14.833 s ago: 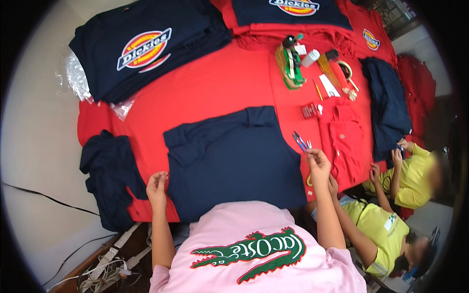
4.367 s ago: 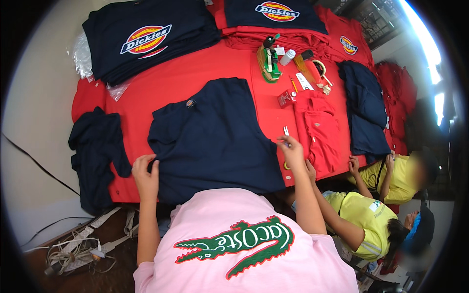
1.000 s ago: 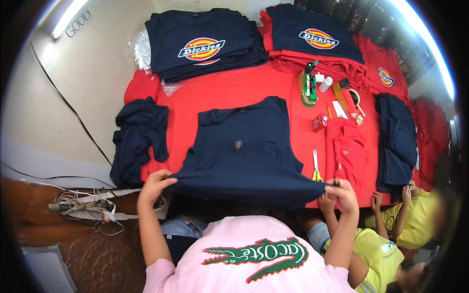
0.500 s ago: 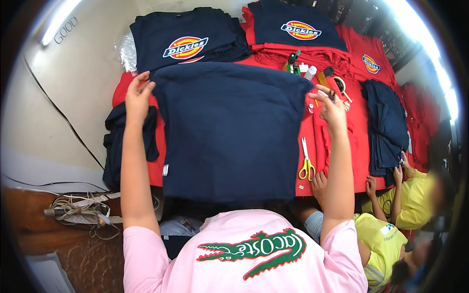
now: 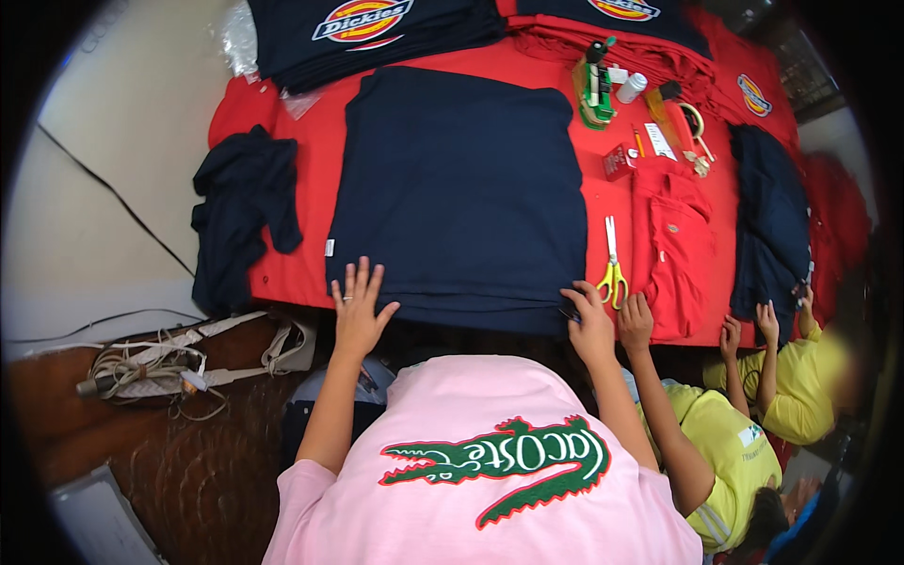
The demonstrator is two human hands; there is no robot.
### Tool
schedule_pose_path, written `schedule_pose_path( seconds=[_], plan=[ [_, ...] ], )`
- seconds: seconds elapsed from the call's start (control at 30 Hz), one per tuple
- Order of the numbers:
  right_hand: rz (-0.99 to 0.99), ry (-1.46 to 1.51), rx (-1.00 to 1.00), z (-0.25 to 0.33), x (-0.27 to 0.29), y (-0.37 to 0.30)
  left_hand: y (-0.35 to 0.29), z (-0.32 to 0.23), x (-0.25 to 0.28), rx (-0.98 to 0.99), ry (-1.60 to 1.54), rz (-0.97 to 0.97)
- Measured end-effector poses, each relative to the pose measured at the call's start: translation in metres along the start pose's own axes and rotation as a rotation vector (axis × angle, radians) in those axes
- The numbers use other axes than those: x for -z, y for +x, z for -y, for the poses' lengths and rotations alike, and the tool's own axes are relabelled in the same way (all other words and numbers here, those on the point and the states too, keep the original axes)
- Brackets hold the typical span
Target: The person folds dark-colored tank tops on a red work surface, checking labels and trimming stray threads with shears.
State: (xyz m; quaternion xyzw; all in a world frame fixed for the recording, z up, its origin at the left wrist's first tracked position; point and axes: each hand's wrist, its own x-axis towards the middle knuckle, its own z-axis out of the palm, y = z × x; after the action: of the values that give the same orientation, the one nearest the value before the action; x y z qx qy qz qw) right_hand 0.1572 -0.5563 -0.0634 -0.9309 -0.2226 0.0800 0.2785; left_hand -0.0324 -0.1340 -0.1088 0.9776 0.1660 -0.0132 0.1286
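Room, head view: Table (image 5: pixel 320 188) was covered in red cloth and backed by a pale wall (image 5: pixel 104 207); hours below are counted around the middle of the navy garment (image 5: pixel 459 202).
Centrepiece: it was spread flat at the middle of the table's near side, layered folds being shown along its 6 o'clock edge and a white tag (image 5: pixel 330 248) just past 8.
Left hand (image 5: pixel 358 306): placed between 7 and 8 o'clock; its fingers were spread apart and laid over the near edge of the cloth.
Right hand (image 5: pixel 590 325): placed between 4 and 5 o'clock at the near corner, its fingers bent; a small dark object (image 5: pixel 571 314) was seen by the fingertips, but whether cloth was pinched could not be told.
Cutting tool: yellow-handled scissors (image 5: pixel 613 278) were laid at 4 o'clock, points turned away.
Supplies: a green tape dispenser (image 5: pixel 595 94) and a white bottle (image 5: pixel 632 88) were set side by side near 2 o'clock.
Other cloth: a crumpled dark garment (image 5: pixel 240 217) was left at 9 o'clock, a folded red garment (image 5: pixel 673 254) past 3, and a navy stack (image 5: pixel 433 28) with a round emblem was piled at 11.
Neighbours: yellow shirts were worn by two co-workers (image 5: pixel 720 447) between 4 and 5 o'clock; one co-worker's hand (image 5: pixel 636 322) was rested near the scissors.
Cables: white cords (image 5: pixel 151 367) were bundled at 8 o'clock.
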Motion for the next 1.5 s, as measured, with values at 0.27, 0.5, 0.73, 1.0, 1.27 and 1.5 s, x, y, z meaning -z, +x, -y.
schedule_pose_path(
  seconds=[0.27, 0.5, 0.73, 1.0, 1.27, 1.5],
  plan=[
    [-0.043, -0.023, -0.028, -0.030, 0.010, 0.001, -0.045, 0.095, 0.009, 0.436, -0.047, -0.263],
    [-0.067, 0.014, -0.034, -0.036, 0.007, 0.006, -0.030, 0.054, 0.006, 0.236, -0.174, -0.413],
    [-0.106, 0.148, -0.093, -0.045, 0.011, 0.020, 0.004, 0.002, 0.025, -0.042, -0.190, -0.416],
    [-0.254, 0.709, -0.368, -0.096, 0.010, 0.095, 0.055, -0.064, 0.008, -0.366, -0.195, -0.164],
    [-0.075, -0.363, -0.528, -0.036, 0.033, 0.044, 0.085, -0.050, 0.023, 0.193, -1.211, -0.116],
    [0.031, -0.397, -0.633, -0.041, 0.024, 0.058, 0.131, -0.066, -0.004, 0.528, -1.732, -0.414]
  ],
)
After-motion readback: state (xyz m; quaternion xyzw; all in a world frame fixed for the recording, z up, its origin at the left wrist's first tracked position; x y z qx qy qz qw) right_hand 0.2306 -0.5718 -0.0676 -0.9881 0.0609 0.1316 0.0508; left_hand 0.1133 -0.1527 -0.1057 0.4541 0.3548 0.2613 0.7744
